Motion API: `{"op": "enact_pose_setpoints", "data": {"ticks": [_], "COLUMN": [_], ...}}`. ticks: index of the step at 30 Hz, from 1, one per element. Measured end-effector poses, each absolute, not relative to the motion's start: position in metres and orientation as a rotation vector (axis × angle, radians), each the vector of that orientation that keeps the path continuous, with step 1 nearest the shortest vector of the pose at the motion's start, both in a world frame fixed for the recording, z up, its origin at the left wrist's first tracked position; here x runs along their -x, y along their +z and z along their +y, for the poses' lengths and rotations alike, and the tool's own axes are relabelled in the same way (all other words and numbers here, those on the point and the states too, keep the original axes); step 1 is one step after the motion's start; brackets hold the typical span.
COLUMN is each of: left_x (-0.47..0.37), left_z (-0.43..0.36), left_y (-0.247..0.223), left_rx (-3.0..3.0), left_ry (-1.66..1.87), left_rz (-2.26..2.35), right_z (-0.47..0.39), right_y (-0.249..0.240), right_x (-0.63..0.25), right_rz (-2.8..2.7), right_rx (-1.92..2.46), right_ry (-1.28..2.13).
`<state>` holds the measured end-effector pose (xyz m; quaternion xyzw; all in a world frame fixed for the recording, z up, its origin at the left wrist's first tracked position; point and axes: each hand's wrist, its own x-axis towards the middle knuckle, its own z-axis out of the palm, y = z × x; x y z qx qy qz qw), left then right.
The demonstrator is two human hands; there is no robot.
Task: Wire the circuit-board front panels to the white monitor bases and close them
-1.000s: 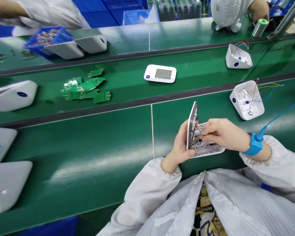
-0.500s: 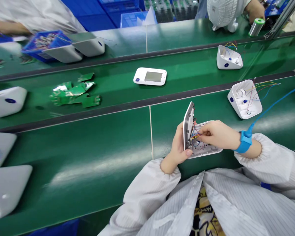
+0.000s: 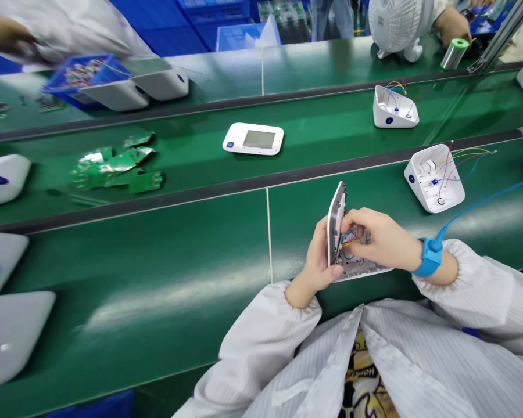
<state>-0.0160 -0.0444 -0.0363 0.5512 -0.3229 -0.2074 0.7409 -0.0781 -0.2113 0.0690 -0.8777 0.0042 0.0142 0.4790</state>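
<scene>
My left hand (image 3: 318,258) is closed around a white front cover (image 3: 333,223), holding it upright on its edge. Against its right side lies an open white housing (image 3: 366,270), with thin coloured wires (image 3: 348,239) running between the two parts. My right hand (image 3: 375,235) reaches over the housing, thumb and fingers bent in at the wires near the cover's inner face. Exactly what the fingertips pinch is partly hidden. A blue wrist strap (image 3: 430,257) with a cord is on my right wrist.
Another open housing with wires (image 3: 436,180) stands to the right. On the belt lie a white cover with a display (image 3: 253,139), green circuit boards (image 3: 117,165) and a wired housing (image 3: 394,109). Across stand a fan (image 3: 398,26), a solder spool (image 3: 454,54) and a blue bin (image 3: 85,78); co-workers' arms show there.
My right hand has moved slightly left, its fingers closer to the upright cover. The display cover, circuit boards and housing on the belt have shifted left. My left hand stays nearly still.
</scene>
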Motion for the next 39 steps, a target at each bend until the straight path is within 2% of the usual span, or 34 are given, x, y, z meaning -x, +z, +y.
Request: {"op": "enact_pose_setpoints", "data": {"ticks": [14,22,28,35,39], "left_x": [0.018,0.017,0.017,0.018,0.017], "left_z": [-0.048,-0.046,-0.046,-0.046,-0.046], "left_y": [-0.031,-0.031,-0.030,-0.029,-0.030], "left_rx": [-1.152,-1.163,-1.156,-1.153,-1.166], "left_ry": [-0.497,-0.487,-0.480,-0.499,-0.506], "left_rz": [-0.774,-0.787,-0.795,-0.762,-0.805], "right_z": [-0.221,-0.230,-0.230,-0.234,-0.229], "right_y": [0.076,0.076,0.076,0.078,0.070], "right_x": [0.083,0.068,0.063,0.064,0.069], "right_rz": [0.271,0.063,-0.033,0.016,-0.102], "right_rx": [2.117,2.308,2.480,2.218,2.397], "right_ry": [0.174,0.372,0.287,0.463,0.385]}}
